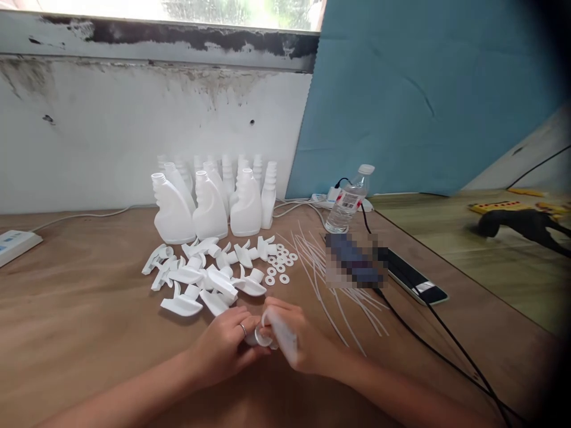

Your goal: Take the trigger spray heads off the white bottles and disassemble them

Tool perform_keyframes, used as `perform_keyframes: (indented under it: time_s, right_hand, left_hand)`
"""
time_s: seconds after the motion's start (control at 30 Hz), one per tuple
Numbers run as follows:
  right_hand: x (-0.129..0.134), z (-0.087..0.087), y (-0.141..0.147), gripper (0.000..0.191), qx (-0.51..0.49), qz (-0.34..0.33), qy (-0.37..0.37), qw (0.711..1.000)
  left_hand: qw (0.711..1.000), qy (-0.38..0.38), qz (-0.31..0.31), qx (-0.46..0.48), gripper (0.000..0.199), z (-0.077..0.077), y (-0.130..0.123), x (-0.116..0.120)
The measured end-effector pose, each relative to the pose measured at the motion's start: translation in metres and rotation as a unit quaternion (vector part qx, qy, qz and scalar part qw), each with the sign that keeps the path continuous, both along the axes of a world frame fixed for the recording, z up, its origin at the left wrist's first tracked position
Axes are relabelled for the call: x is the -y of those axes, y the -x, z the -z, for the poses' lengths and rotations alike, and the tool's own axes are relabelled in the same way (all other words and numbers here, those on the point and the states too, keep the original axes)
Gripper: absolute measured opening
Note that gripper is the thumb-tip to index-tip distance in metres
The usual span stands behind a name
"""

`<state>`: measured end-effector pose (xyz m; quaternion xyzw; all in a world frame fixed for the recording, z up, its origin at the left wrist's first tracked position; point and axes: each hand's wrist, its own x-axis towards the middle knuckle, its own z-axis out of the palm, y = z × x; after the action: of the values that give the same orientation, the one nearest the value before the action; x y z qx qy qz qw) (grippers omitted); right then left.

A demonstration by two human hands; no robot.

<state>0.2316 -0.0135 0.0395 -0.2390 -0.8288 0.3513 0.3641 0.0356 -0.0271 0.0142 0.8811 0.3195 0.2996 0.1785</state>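
Note:
Near the table's front, my left hand (225, 348) has its fingers closed round a small white plastic part (263, 337), partly hidden by the fingers. Touching it from the right is my right hand (297, 339), fingers closed on a white piece (283, 334) blurred by motion; it looks like a spray trigger head. Just beyond the hands lies a pile of white trigger heads (220, 282). Several white rings (284, 279) lie to the right of the pile, and thin white tubes (339, 297) are spread farther right.
White spray bottles (209, 211) without heads stand at the back of the brown table (89, 327). On the right are a water bottle (348, 202), a black phone-like device (414, 276), a pixelated object (357, 260) and black cables. A white power strip (18, 245) sits far left.

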Motion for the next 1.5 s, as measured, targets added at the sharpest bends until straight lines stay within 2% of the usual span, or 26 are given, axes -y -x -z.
perform_keyframes:
  time_s: [0.07,0.13,0.23,0.27,0.33,0.4,0.43,0.5,0.53,0.57,0.67,0.77,0.9,1.03,1.13,1.3,1.5]
  right_hand:
    - [0.0,0.0,-0.002,0.02,-0.001,0.024,0.021,0.999]
    - [-0.001,-0.001,-0.004,0.018,-0.007,0.039,0.045,0.998]
    - [-0.003,-0.002,-0.008,0.019,-0.027,0.047,0.074,0.996]
    - [-0.003,-0.002,-0.009,0.019,-0.028,0.048,0.083,0.995]
    - [-0.003,-0.001,-0.01,0.018,-0.016,0.045,0.1,0.994]
    - [-0.003,0.001,-0.011,0.018,0.001,0.036,0.118,0.992]
    - [-0.002,0.001,-0.011,0.018,0.007,0.033,0.125,0.992]
    - [-0.002,0.003,-0.012,0.021,0.015,0.031,0.138,0.99]
    - [-0.002,0.004,-0.011,0.022,0.017,0.033,0.143,0.989]
    - [-0.002,0.005,-0.011,0.023,0.017,0.037,0.147,0.988]
    - [-0.002,0.006,-0.011,0.022,0.007,0.049,0.154,0.987]
    - [-0.002,0.005,-0.01,0.018,0.004,0.047,0.164,0.985]
    - [-0.001,0.002,-0.009,0.022,0.019,0.056,0.147,0.987]
    - [0.0,-0.001,-0.009,0.023,0.015,0.075,0.131,0.988]
    - [-0.001,0.0,-0.013,0.021,0.0,0.038,0.161,0.986]
    - [-0.002,0.004,-0.019,0.03,0.016,-0.075,0.223,0.972]
    - [-0.003,0.002,-0.019,0.034,0.041,-0.123,0.241,0.962]
  left_hand:
    - [1.0,0.0,0.0,0.007,0.02,-0.004,-0.001,0.003]
    - [1.0,-0.014,0.014,0.019,0.035,-0.012,0.0,0.004]
    - [0.994,-0.099,-0.003,0.038,0.046,-0.037,0.009,-0.006]
    - [0.989,-0.138,-0.035,0.04,0.043,-0.047,0.017,-0.014]
    - [0.968,-0.202,-0.146,0.036,0.035,-0.064,0.04,-0.039]
    - [0.923,-0.249,-0.29,0.049,0.032,-0.072,0.073,-0.069]
    - [0.897,-0.254,-0.356,0.07,0.033,-0.072,0.091,-0.085]
    - [0.868,-0.19,-0.442,0.121,0.05,-0.062,0.125,-0.113]
    - [0.866,-0.124,-0.457,0.161,0.059,-0.054,0.139,-0.124]
    - [0.869,-0.038,-0.448,0.208,0.064,-0.045,0.151,-0.132]
    - [0.878,0.064,-0.413,0.234,0.059,-0.021,0.17,-0.144]
    - [0.884,0.109,-0.388,0.235,0.049,-0.011,0.173,-0.144]
    - [0.872,0.125,-0.409,0.237,0.043,-0.011,0.174,-0.141]
    - [0.847,0.07,-0.458,0.262,0.049,-0.017,0.18,-0.135]
    - [0.83,0.001,-0.486,0.272,0.058,-0.023,0.183,-0.123]
    - [0.855,-0.193,-0.442,0.191,0.044,-0.028,0.182,-0.102]
    - [0.868,-0.259,-0.403,0.126,0.029,-0.034,0.168,-0.094]
